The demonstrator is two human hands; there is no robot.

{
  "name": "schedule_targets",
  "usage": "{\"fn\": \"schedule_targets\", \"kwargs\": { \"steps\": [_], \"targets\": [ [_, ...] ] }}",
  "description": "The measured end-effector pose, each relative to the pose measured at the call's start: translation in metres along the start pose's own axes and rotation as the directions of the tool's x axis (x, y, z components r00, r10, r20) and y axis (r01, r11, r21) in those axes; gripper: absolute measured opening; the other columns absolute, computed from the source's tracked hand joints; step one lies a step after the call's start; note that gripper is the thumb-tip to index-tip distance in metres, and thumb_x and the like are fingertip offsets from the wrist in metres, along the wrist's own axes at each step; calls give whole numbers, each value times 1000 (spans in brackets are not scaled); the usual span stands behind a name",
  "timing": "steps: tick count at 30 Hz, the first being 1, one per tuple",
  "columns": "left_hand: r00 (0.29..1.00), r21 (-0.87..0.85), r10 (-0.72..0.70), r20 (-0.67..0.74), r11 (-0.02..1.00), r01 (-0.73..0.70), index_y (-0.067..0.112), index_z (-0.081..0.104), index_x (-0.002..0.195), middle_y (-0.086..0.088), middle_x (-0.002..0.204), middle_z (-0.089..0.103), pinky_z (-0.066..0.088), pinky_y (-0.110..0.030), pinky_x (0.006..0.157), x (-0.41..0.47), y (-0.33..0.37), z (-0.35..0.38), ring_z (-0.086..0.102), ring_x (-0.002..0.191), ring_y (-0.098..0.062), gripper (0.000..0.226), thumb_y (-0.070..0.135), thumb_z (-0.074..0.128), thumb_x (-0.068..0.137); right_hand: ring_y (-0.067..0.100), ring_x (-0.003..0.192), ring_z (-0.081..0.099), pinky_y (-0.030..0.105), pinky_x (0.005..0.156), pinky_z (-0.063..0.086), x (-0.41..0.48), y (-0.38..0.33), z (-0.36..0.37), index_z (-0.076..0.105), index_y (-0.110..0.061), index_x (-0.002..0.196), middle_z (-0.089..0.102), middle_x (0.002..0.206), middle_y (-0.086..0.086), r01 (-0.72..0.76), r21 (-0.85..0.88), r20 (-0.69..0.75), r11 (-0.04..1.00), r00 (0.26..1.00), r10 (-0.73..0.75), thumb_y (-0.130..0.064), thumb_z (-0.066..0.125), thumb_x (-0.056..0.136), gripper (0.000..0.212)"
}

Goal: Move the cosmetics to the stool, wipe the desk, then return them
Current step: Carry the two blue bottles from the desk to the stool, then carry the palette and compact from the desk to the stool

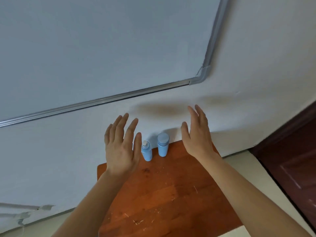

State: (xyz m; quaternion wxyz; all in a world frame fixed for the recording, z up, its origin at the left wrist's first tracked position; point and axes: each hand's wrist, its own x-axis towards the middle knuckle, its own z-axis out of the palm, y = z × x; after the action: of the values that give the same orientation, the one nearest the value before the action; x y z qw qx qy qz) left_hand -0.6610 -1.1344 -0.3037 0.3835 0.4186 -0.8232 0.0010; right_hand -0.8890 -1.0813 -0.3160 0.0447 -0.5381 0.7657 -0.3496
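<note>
Between the left hand (119, 147) and right hand (198, 135), both spread and holding nothing, two blue bottles (147, 151) stand on the wooden tabletop (171, 194), so moving, wiping and returning all seem left.

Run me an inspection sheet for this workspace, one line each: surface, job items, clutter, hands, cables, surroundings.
Surface: wooden desk, scratched, with light flecks and a few dark marks.
Job's things: two blue bottles stand upright at the far edge by the wall. The left bottle has a small white cap and the right bottle has a wide blue cap. No stool or cloth in view.
Clutter: nothing seen.
Hands: left hand is open beside the left bottle, thumb close to it, contact unclear. Right hand is open, right of the right bottle and apart from it.
Cables: nothing seen.
Surroundings: whiteboard on the wall, dark door at right.
</note>
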Motion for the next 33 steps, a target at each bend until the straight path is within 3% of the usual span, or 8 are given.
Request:
{"fn": "schedule_targets", "kwargs": {
  "steps": [4, 6, 12, 18, 24, 27, 29, 33],
  "targets": [
    [975, -25, 216, -49, 976, -217, 7, 50, 139, -23, 151, 34, 26, -60, 111, 21, 33, -7, 30, 142, -38, 46, 30, 39, 101, 19, 153, 1, 39, 121, 14, -29, 12, -66, 19, -23, 156, 3, 166, 5, 22, -165, -183, 986, 982, -53, -43, 32, 104, 57],
    [956, -52, 290, -47, 955, -292, 8, 44, 143, -25, 154, 29, 23, -62, 112, 30, 64, -2, 25, 144, -39, 49, 32, 40, 101, 23, 153, 2, 43, 122, 15, -54, 27, -104, 20, -22, 156, 4, 166, 9, -14, -261, -272, 965, 960, -60, -45, 33, 104, 58],
    [870, -272, 489, -53, 832, -484, 11, 35, 149, -20, 158, 19, 17, -61, 115, 33, 204, 18, 15, 148, -35, 53, 37, 37, 103, 31, 152, 10, 51, 119, 23, -165, 80, -231, 27, -19, 154, 11, 163, 14, -251, -403, -502, 880, 865, 17, -45, 38, 103, 59],
    [726, -455, 671, -147, 606, -652, 9, 34, 148, -23, 158, 19, 18, -62, 114, -14, 389, 9, 15, 147, -37, 53, 34, 39, 102, 27, 152, 8, 45, 121, 17, -314, 122, -352, 27, -21, 154, 12, 164, 10, -523, -408, -723, 748, 685, 85, -45, 40, 102, 58],
    [616, -636, 758, -216, 369, -678, 12, 43, 145, -23, 157, 21, 23, -60, 112, -129, 591, -11, 20, 146, -36, 50, 33, 41, 100, 29, 151, 14, 51, 119, 22, -505, 170, -451, 29, -20, 154, 15, 164, 11, -716, -321, -844, 619, 513, 156, -43, 43, 101, 59],
    [531, -683, 817, -223, 257, -683, 13, 42, 145, -22, 158, 20, 23, -60, 112, -205, 685, -24, 19, 147, -36, 50, 35, 40, 101, 32, 151, 14, 52, 118, 23, -605, 193, -496, 30, -16, 154, 16, 163, 15, -791, -296, -864, 535, 461, 204, -42, 42, 101, 61],
    [480, -720, 851, -214, 194, -666, 16, 40, 147, -20, 159, 18, 21, -59, 113, -250, 738, -33, 15, 148, -33, 50, 37, 37, 101, 34, 151, 14, 53, 118, 23, -661, 205, -525, 31, -15, 153, 17, 163, 16, -829, -302, -868, 471, 443, 224, -41, 45, 100, 61],
    [362, -776, 907, -214, 67, -627, 19, 37, 148, -16, 161, 15, 19, -57, 116, -320, 824, -45, 11, 149, -30, 51, 42, 31, 102, 34, 150, 16, 54, 116, 26, -749, 224, -574, 31, -14, 153, 18, 162, 15, -903, -202, -914, 379, 313, 259, -40, 48, 100, 62]
  ]
}}
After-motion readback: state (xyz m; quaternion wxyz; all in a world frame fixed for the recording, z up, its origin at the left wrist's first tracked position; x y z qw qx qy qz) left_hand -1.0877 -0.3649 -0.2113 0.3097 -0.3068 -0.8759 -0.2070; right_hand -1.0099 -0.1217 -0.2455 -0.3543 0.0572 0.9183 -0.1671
